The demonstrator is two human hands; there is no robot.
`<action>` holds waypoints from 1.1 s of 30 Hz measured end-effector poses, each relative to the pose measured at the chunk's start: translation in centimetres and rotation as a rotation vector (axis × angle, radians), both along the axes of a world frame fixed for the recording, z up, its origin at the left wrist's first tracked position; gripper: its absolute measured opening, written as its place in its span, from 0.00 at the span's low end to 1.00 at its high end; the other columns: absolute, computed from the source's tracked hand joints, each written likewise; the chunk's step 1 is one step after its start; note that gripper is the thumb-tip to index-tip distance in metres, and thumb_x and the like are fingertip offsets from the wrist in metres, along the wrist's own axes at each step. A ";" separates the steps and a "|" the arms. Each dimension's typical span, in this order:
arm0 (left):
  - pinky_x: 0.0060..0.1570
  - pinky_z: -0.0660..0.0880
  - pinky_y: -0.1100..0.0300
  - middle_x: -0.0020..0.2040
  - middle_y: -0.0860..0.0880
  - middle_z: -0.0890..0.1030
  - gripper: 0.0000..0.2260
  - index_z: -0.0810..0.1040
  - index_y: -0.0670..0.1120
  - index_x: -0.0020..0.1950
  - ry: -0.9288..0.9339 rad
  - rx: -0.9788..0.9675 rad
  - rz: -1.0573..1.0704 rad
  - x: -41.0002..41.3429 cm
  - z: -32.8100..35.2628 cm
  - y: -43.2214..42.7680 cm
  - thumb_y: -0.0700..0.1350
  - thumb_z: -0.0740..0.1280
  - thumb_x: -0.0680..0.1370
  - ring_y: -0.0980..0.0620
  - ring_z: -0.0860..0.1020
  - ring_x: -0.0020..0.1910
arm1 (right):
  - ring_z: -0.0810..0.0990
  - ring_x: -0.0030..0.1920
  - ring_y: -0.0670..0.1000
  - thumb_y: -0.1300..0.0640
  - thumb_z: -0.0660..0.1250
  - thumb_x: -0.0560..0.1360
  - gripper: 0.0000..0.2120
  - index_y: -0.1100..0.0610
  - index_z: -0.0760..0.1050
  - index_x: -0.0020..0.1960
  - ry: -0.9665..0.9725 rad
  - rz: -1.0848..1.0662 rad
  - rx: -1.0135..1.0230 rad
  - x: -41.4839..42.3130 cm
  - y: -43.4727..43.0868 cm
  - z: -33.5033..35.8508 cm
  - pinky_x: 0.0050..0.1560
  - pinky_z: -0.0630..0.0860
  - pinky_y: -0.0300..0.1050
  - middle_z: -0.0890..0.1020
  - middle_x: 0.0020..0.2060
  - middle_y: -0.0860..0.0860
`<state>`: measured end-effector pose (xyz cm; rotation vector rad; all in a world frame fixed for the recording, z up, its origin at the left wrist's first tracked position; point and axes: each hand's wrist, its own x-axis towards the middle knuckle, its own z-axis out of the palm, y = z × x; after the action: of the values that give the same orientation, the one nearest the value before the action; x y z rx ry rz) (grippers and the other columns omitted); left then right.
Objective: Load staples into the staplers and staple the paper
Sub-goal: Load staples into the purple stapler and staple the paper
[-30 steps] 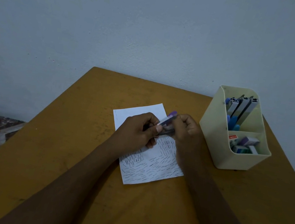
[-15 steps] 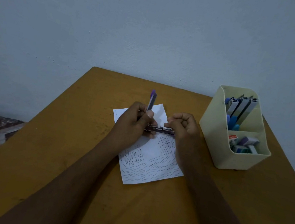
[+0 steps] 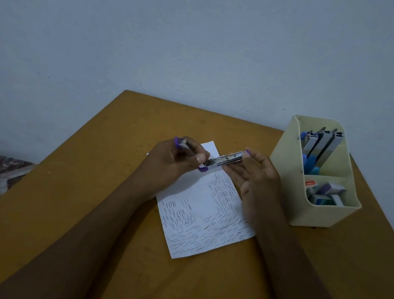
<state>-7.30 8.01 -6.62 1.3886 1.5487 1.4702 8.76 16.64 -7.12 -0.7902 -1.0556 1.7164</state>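
Observation:
A purple stapler (image 3: 224, 161) is held open above the white paper (image 3: 205, 215), its metal staple channel exposed and its purple lid swung back to the left. My left hand (image 3: 176, 164) grips the lid end, thumb near the hinge. My right hand (image 3: 254, 178) holds the channel's front end with its fingertips, palm turned up and fingers fairly straight. The paper lies on the brown table (image 3: 85, 197) and carries many short rows of staples.
A cream desk organiser (image 3: 317, 213) stands at the right of the table; several staplers stand in its back compartment (image 3: 320, 144) and small staple boxes (image 3: 324, 192) fill its front one. A pale wall rises behind the table's far edge.
The stapler's lid has swung from upright down to the left, fully opening the stapler. My right hand has uncurled from a closed grip and now supports the metal channel's front end.

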 end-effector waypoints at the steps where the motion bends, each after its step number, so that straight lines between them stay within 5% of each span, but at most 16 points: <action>1: 0.47 0.75 0.70 0.49 0.50 0.84 0.06 0.81 0.43 0.50 0.051 -0.005 0.015 0.0 0.1 -0.1 0.43 0.67 0.77 0.56 0.81 0.49 | 0.83 0.51 0.56 0.62 0.61 0.79 0.09 0.59 0.71 0.58 0.004 -0.011 -0.001 0.0 0.1 0.0 0.52 0.80 0.47 0.80 0.53 0.60; 8: 0.36 0.72 0.73 0.48 0.50 0.83 0.09 0.83 0.44 0.52 0.112 -0.047 0.030 -1.1 0.4 -0.6 0.41 0.73 0.73 0.54 0.80 0.39 | 0.83 0.50 0.55 0.61 0.60 0.79 0.11 0.58 0.70 0.60 -0.023 -0.123 0.042 0.2 0.4 -0.2 0.49 0.81 0.46 0.81 0.51 0.59; 17: 0.41 0.71 0.75 0.45 0.57 0.81 0.10 0.82 0.52 0.49 0.497 -0.110 0.018 -1.4 -0.9 -0.1 0.42 0.75 0.70 0.64 0.77 0.46 | 0.82 0.51 0.53 0.57 0.59 0.80 0.12 0.57 0.71 0.63 -0.163 -0.115 0.144 0.3 0.4 -0.4 0.46 0.81 0.40 0.81 0.51 0.54; 23: 0.42 0.75 0.66 0.49 0.54 0.81 0.12 0.79 0.51 0.58 0.614 -0.100 0.005 0.0 -1.1 0.3 0.48 0.70 0.75 0.57 0.79 0.45 | 0.81 0.51 0.49 0.57 0.58 0.80 0.09 0.50 0.75 0.54 -0.190 -0.029 0.220 0.3 0.0 -0.5 0.53 0.79 0.41 0.81 0.48 0.49; 28: 0.43 0.72 0.67 0.52 0.55 0.78 0.21 0.67 0.55 0.71 0.685 0.024 0.034 1.6 -1.2 0.7 0.50 0.65 0.78 0.56 0.77 0.46 | 0.81 0.53 0.51 0.57 0.58 0.80 0.10 0.53 0.76 0.58 -0.205 0.033 0.268 0.0 -0.2 -0.7 0.54 0.78 0.44 0.82 0.51 0.52; 33: 0.40 0.73 0.65 0.51 0.51 0.79 0.20 0.69 0.53 0.71 0.799 0.093 0.030 2.0 -1.5 1.0 0.46 0.65 0.79 0.58 0.75 0.42 | 0.82 0.51 0.51 0.55 0.59 0.80 0.10 0.51 0.77 0.58 -0.227 0.063 0.290 -0.1 -0.3 -0.9 0.57 0.77 0.50 0.83 0.47 0.50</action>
<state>-5.32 8.99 -8.11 2.1799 1.9690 1.0469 8.64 16.37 -8.00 -0.7821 -1.4604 1.5026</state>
